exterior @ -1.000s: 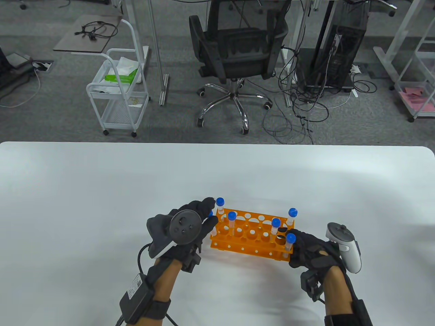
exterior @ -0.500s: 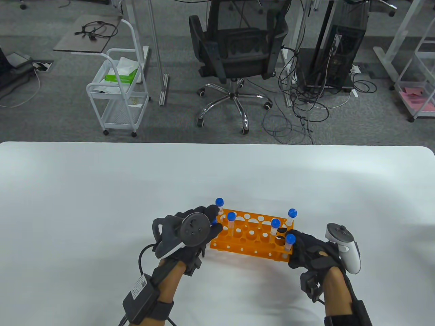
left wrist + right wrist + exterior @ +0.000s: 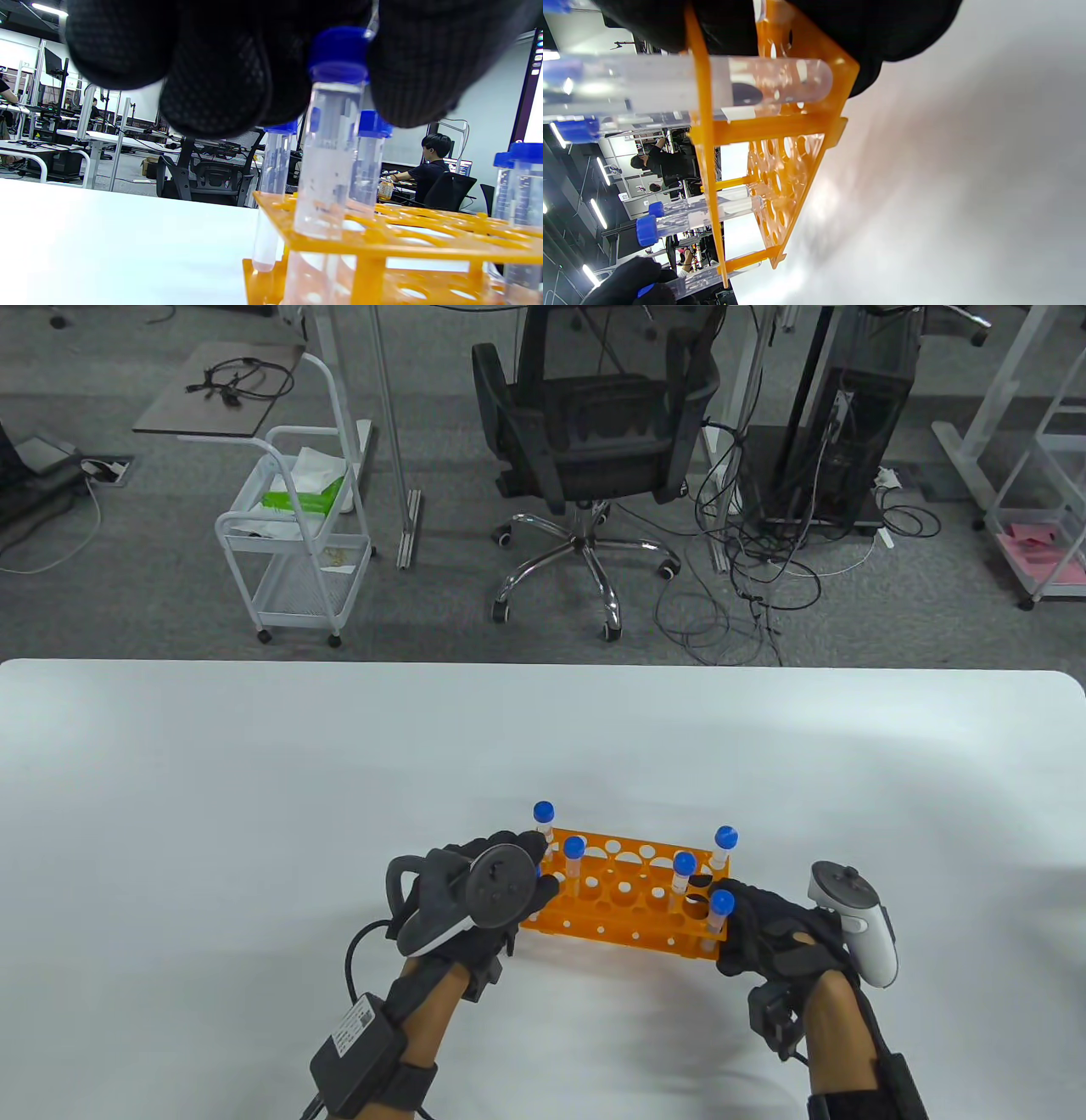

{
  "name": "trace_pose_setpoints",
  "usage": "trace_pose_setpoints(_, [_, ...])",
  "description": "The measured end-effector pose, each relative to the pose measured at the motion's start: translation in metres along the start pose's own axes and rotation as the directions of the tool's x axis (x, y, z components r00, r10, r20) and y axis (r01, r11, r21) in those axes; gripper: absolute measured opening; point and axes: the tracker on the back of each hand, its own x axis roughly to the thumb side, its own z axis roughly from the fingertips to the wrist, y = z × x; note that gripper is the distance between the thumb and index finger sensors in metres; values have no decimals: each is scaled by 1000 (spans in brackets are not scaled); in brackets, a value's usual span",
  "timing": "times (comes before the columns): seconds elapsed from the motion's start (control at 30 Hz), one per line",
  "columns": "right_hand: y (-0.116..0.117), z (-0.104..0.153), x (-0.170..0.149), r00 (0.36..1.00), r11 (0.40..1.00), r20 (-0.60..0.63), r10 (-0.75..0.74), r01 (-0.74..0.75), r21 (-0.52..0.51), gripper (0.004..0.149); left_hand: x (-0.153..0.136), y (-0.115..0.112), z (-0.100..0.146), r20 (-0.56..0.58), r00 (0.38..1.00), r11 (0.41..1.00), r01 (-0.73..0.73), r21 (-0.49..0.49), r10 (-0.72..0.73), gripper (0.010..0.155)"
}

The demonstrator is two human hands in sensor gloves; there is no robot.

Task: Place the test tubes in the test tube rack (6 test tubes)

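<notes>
An orange test tube rack (image 3: 624,895) stands on the white table (image 3: 254,814). Several clear tubes with blue caps stand in it, such as one at the far left corner (image 3: 544,814) and one at the near right corner (image 3: 721,903). My left hand (image 3: 534,875) grips the cap of one more tube (image 3: 328,161), which stands in a hole at the rack's near left corner. My fingers (image 3: 220,76) cover its cap from above. My right hand (image 3: 731,916) holds the rack's right end (image 3: 780,127), next to a tube (image 3: 712,84).
The rack has several free holes in its middle (image 3: 632,861). Beyond the table's far edge stand an office chair (image 3: 585,432) and a white cart (image 3: 297,534) on the floor.
My left hand has come down and toward me, lowering its tube into the rack's near left corner hole. The rack and right hand have shifted slightly left.
</notes>
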Motion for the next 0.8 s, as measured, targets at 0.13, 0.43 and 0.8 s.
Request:
trace_pose_setpoints(0.13, [1, 0, 1, 1000, 1000, -2, 4, -4, 7, 51, -3, -3, 2, -10, 1000, 1000, -2, -13, 1, 55])
trace_pose_setpoints(0.43, [5, -1, 2, 1000, 1000, 4, 20, -20, 15, 51, -5, -3, 9, -8, 1000, 1000, -15, -17, 15, 56])
trace_pose_setpoints(0.8, [5, -1, 3, 1000, 1000, 4, 11, -11, 15, 51, -52, 0, 13, -165, 948, 962, -261, 82, 272, 66])
